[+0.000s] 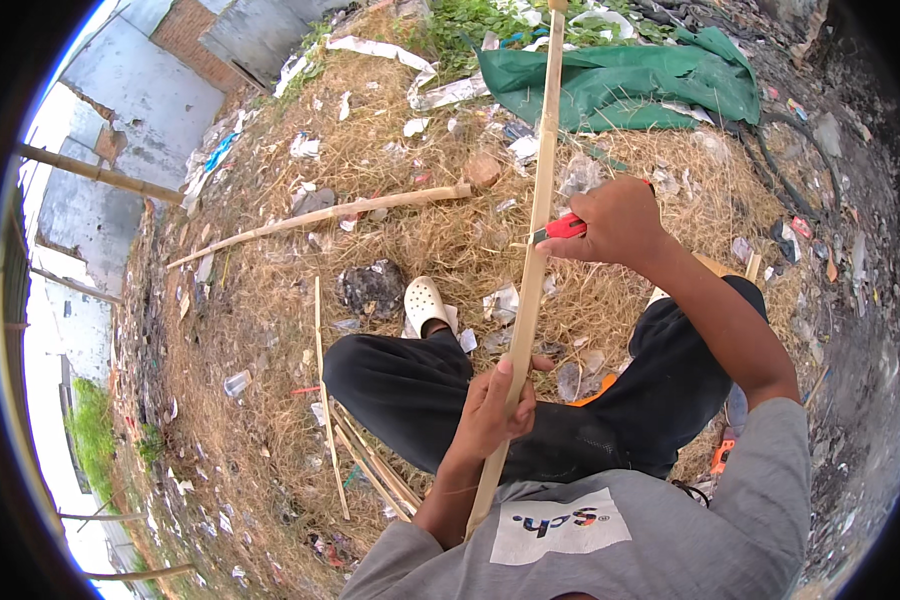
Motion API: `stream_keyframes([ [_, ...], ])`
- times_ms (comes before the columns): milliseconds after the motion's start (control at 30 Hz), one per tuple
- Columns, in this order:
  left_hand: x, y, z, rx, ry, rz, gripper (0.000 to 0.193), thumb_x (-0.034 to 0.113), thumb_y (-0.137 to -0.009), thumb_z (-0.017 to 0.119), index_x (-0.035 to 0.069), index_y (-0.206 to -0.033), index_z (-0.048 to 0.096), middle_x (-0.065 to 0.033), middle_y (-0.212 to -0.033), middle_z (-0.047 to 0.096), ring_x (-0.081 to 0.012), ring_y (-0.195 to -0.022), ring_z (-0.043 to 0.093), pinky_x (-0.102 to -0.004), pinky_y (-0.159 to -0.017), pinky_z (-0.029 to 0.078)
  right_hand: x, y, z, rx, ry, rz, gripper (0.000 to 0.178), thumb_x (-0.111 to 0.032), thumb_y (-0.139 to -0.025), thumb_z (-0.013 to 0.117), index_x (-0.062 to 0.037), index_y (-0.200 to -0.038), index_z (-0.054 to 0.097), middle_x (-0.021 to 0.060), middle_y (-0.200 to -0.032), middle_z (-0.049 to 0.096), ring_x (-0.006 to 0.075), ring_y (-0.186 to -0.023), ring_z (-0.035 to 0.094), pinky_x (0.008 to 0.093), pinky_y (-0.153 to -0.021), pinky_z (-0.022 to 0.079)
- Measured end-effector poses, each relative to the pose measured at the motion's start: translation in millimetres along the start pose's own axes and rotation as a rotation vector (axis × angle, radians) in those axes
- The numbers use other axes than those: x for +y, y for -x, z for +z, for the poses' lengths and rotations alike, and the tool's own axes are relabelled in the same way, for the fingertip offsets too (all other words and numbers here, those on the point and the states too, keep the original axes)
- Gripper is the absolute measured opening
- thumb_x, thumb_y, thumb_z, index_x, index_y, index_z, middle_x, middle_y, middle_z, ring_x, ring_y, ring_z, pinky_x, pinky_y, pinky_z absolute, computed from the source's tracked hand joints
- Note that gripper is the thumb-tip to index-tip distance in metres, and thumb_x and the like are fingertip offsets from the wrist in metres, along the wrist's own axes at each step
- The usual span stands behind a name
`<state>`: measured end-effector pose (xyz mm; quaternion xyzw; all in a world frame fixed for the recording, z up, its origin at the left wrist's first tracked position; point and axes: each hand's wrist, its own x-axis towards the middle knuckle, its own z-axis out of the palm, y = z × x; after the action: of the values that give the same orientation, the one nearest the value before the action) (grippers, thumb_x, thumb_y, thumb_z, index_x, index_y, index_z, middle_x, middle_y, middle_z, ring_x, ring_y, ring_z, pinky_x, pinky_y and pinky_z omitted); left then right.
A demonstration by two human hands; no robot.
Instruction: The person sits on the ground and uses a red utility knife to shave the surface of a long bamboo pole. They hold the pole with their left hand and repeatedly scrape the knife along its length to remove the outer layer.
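Note:
A long split bamboo strip (543, 190) runs up from beside my body, past my lap and away from me to the top of the view. My left hand (497, 405) is closed round its lower part, above my lap. Farther up, my right hand (610, 225) grips a red utility knife (567, 226). The knife's blade end meets the strip's right edge, with a small sliver showing on the opposite side. Most of the knife's handle is hidden inside my right fist.
Several bamboo strips (370, 458) lie left of my legs on dry grass. A bamboo pole (340, 212) lies ahead, near a dark lump (372, 288). Green sheeting (620, 85) spreads at the far side. An orange tool (723, 455) rests at my right.

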<state>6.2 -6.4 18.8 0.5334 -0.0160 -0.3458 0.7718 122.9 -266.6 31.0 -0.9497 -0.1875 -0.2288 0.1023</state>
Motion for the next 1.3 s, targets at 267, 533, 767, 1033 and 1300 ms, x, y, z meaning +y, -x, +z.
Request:
stream_keyframes([
  [267, -22.2, 34.7, 8.4, -0.122, 0.014, -0.173, 0.056, 0.041, -0.106, 0.028, -0.007, -0.121, 0.052, 0.0027, -0.057, 0.041, -0.0041, -0.041, 0.034, -0.0196, -0.039, 0.029, 88.6, -18.2, -22.0, -0.097, 0.193, 0.613, 0.072, -0.076, -0.082, 0.047, -0.0097, -0.063, 0.066, 0.0091, -0.050, 0.055, 0.0272, -0.048, 0.060, 0.0392, -0.044, 0.043],
  [533, -14.1, 14.4, -15.4, -0.130, 0.196, -0.044, 0.052, 0.037, -0.106, 0.027, -0.008, -0.120, 0.048, -0.0024, -0.055, 0.047, -0.0077, -0.034, 0.037, -0.0217, -0.033, 0.033, 12.0, 11.8, -24.4, 0.039, -0.129, 0.262, 0.065, -0.072, -0.076, 0.061, -0.0102, -0.056, 0.059, 0.0069, -0.044, 0.049, 0.0269, -0.042, 0.053, 0.0378, -0.044, 0.040],
  [767, -8.3, 12.5, -10.8, -0.106, 0.276, -0.007, 0.041, 0.032, -0.106, 0.033, -0.005, -0.117, 0.050, -0.0035, -0.052, 0.048, -0.0081, -0.033, 0.038, -0.0217, -0.033, 0.033, -30.5, 39.3, -3.8, -0.075, -0.220, -0.111, 0.065, -0.070, -0.075, 0.063, -0.0098, -0.054, 0.054, 0.0086, -0.045, 0.044, 0.0291, -0.044, 0.050, 0.0399, -0.044, 0.038],
  [1033, -4.6, 11.5, -4.2, -0.120, 0.285, -0.022, 0.035, 0.028, -0.106, 0.034, -0.002, -0.109, 0.051, -0.0029, -0.051, 0.047, -0.0067, -0.030, 0.034, -0.0209, -0.032, 0.031, -30.7, 35.4, 2.9, -0.004, -0.224, -0.079, 0.069, -0.076, -0.071, 0.062, -0.0112, -0.050, 0.048, 0.0065, -0.043, 0.042, 0.0276, -0.038, 0.048, 0.0393, -0.042, 0.036],
  [1300, -7.8, 2.5, -9.4, -0.269, 0.581, -0.020, 0.030, 0.027, -0.107, 0.032, 0.001, -0.104, 0.047, 0.0002, -0.049, 0.042, -0.0053, -0.028, 0.031, -0.0204, -0.030, 0.027, -9.9, 13.6, 0.3, 0.095, -0.117, -0.061, 0.069, -0.076, -0.069, 0.062, -0.0108, -0.051, 0.050, 0.0067, -0.045, 0.047, 0.0272, -0.040, 0.050, 0.0386, -0.042, 0.037],
])
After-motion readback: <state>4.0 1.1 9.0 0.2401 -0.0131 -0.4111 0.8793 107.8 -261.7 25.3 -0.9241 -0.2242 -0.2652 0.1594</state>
